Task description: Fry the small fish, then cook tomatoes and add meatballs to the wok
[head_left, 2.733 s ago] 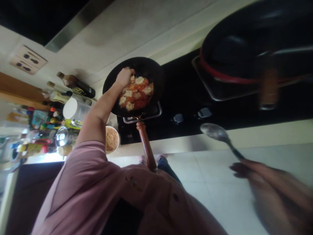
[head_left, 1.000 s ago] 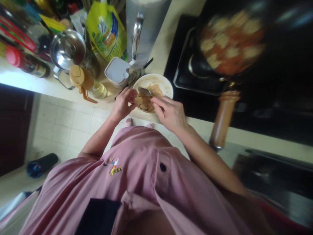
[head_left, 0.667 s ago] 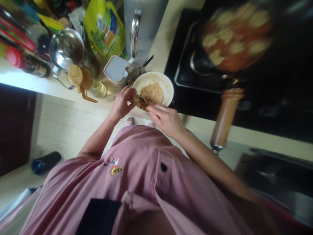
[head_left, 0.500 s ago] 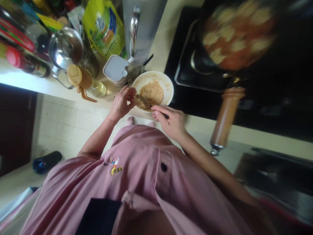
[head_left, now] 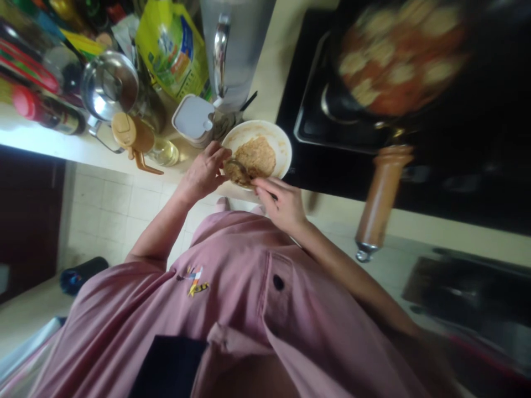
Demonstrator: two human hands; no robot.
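Note:
A white bowl of thick tan-brown paste sits at the counter's front edge. My right hand is closed around the dark handle of a spoon, whose head lies at the left side of the bowl, against the paste. At the bowl's left rim is my left hand, with fingers and thumb curled around the edge close to the spoon's head. The fingertips of that hand are partly hidden, and the spoon's head is slightly blurred.
On the right, a pan holding pale round pieces in red sauce stands on the black stove; its wooden handle juts past the counter. Left are a lidded container, an oil bottle, a steel pot and a yellow pouch.
The spoon's head has turned and shows more clearly beside my left fingers. My right hand has shifted slightly left. The bowl stays in its place.

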